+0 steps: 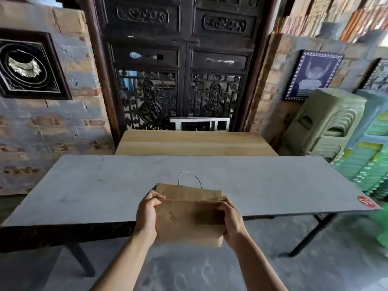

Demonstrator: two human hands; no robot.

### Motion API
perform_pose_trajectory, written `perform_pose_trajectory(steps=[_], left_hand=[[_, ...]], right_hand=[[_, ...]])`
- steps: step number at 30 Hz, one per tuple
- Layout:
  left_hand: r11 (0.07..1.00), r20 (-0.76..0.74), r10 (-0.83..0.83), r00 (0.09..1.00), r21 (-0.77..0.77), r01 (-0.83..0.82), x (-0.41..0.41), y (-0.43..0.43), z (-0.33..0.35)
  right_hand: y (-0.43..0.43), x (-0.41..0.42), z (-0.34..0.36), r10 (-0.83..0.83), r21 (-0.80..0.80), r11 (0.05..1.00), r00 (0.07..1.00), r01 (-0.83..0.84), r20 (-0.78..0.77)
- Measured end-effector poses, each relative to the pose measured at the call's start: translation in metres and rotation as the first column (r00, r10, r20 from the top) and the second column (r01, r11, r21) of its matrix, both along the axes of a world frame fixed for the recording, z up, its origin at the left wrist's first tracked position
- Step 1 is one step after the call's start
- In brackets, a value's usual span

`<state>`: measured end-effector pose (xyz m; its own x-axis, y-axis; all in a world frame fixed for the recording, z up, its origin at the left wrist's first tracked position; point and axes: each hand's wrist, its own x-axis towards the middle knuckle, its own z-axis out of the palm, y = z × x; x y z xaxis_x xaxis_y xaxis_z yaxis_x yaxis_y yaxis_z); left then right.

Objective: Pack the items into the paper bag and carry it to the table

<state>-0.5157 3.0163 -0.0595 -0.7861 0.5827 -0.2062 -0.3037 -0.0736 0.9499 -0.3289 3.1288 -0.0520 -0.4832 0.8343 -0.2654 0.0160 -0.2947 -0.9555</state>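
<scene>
A person is holding a brown paper bag with two bare hands. The left hand is gripping the bag's left side, and the right hand is gripping its right side. The fingers of both hands are curling tight around the top corners of the bag. The bag is hanging in the air, right at the near edge of the grey bench, around the middle of that edge. Its top part is sitting over the bench, and its bottom part is hanging out past the edge, toward the person. The bag's long side is running left to right, the same way as the near edge. A thin white handle is sticking up at the back of the bag.

The bag looks closed at the top, so what is inside is hidden. Both hands are equally near, one on each side. The bench is lying straight ahead of the fingers, so the next move is probably pushing the bag forward and setting it down flat.
</scene>
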Motion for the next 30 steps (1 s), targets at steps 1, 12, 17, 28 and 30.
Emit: perform_pose_trajectory(steps=[1, 12, 17, 28, 30], left_hand=[[1.0, -0.003, 0.019, 1.0, -0.018, -0.019, -0.011, 0.024, -0.005], [0.983, 0.096, 0.151, 0.984, -0.123, -0.139, -0.095, 0.223, -0.061], [0.977, 0.132, 0.133, 0.982, -0.182, -0.108, -0.121, 0.273, -0.105], [0.907, -0.065, -0.181, 0.981, -0.397, 0.141, -0.137, 0.268, -0.154], [0.842, -0.136, -0.306, 0.942, -0.501, 0.201, -0.147, 0.257, -0.149]], right_hand=[[0.029, -0.012, -0.009, 0.026, -0.014, 1.0, 1.0, -0.026, 0.004], [0.258, -0.107, -0.076, 0.184, -0.192, 0.968, 0.976, -0.159, 0.12], [0.307, -0.133, -0.113, 0.162, -0.244, 0.963, 0.973, -0.118, 0.167], [0.323, -0.136, -0.148, 0.176, -0.125, 0.983, 0.902, -0.137, 0.395], [0.316, -0.131, -0.132, 0.232, -0.105, 0.973, 0.828, -0.208, 0.511]])
